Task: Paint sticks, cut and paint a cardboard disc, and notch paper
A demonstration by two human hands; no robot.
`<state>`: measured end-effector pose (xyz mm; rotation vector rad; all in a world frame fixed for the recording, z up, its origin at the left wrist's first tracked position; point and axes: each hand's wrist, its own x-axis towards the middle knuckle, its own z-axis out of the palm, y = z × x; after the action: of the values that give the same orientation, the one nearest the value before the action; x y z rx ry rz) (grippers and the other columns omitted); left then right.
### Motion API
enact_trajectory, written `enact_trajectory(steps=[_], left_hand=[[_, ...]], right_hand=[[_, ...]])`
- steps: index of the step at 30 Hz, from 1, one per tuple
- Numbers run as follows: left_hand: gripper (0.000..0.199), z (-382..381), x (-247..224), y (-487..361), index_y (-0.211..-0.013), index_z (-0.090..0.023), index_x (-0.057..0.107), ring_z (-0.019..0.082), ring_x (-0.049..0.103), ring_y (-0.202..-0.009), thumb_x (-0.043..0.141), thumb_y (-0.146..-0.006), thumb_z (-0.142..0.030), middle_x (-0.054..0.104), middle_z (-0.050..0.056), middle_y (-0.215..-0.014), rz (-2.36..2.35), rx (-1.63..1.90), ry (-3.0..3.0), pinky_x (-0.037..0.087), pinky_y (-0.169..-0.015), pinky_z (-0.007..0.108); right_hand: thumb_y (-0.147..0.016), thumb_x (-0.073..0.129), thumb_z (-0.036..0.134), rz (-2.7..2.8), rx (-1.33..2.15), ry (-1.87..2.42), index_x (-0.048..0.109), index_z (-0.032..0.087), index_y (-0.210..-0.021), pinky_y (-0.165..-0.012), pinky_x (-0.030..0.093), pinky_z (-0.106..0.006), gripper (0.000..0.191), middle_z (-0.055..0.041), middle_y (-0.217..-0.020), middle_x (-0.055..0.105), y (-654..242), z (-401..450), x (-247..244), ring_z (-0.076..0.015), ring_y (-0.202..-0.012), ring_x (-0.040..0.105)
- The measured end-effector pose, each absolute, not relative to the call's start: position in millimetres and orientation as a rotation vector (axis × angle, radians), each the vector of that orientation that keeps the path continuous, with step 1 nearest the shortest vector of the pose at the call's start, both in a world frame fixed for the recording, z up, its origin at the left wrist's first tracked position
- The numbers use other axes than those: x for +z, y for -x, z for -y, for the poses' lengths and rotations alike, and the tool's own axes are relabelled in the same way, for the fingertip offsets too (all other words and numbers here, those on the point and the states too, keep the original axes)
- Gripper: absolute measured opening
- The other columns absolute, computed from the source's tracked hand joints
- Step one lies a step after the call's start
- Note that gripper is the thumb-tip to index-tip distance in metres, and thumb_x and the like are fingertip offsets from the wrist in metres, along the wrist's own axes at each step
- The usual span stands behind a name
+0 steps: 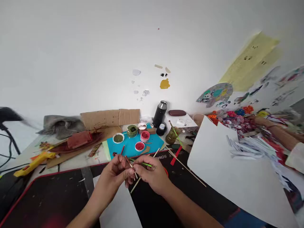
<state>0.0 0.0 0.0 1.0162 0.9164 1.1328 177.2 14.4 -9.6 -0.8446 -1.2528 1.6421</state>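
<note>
My left hand [116, 177] is closed, its thumb and fingers pinching a small wooden stick piece [135, 176], partly painted reddish brown at the upper end. My right hand [153, 175] is closed around a thin green-handled paintbrush [146, 164], whose tip is close to the piece between both hands. The fingers hide much of both. Below and behind the hands, pale wooden sticks [135, 186] lie on the black desk mat [156, 205]. Just beyond stand open paint pots: red [139, 146], pink-red [144, 136] and green [118, 138], on a blue sheet [125, 151].
At left are a red-brown model boat [79, 141] and a yellow glue gun [34, 164]. A black thermos [160, 114] and a jar with a brush [173, 136] stand behind. A large white sheet [220, 171] covers the right; another person's arm [275, 129] reaches over coloured flowers.
</note>
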Motion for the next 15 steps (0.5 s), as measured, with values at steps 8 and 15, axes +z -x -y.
enact_trajectory(steps=[8,15], left_hand=[[0.059,-2.9,-4.4,1.3,-0.08,-0.022,0.056,0.014,0.065,-0.052,0.099,-0.073,-0.062,0.073,-0.002,-0.065,-0.923,1.125,-0.997,0.051,-0.047,0.023],[0.057,-1.8,-10.0,0.2,-0.078,-0.021,0.058,0.015,0.067,-0.055,0.1,-0.072,-0.06,0.071,-0.002,-0.064,-0.939,1.142,-0.984,0.054,-0.049,0.024]], right_hand=[[-0.094,0.08,0.036,1.381,1.448,0.942,0.075,0.021,-0.089,-0.077,0.055,-0.031,0.017,-0.0005,-0.082,0.072,-182.3,-12.1,-5.5,-0.0182,-0.079,0.068],[-0.093,0.077,0.033,1.38,1.446,0.969,0.075,0.02,-0.09,-0.074,0.054,-0.03,0.013,-0.0003,-0.08,0.072,-179.6,-9.8,-5.2,-0.018,-0.076,0.068]])
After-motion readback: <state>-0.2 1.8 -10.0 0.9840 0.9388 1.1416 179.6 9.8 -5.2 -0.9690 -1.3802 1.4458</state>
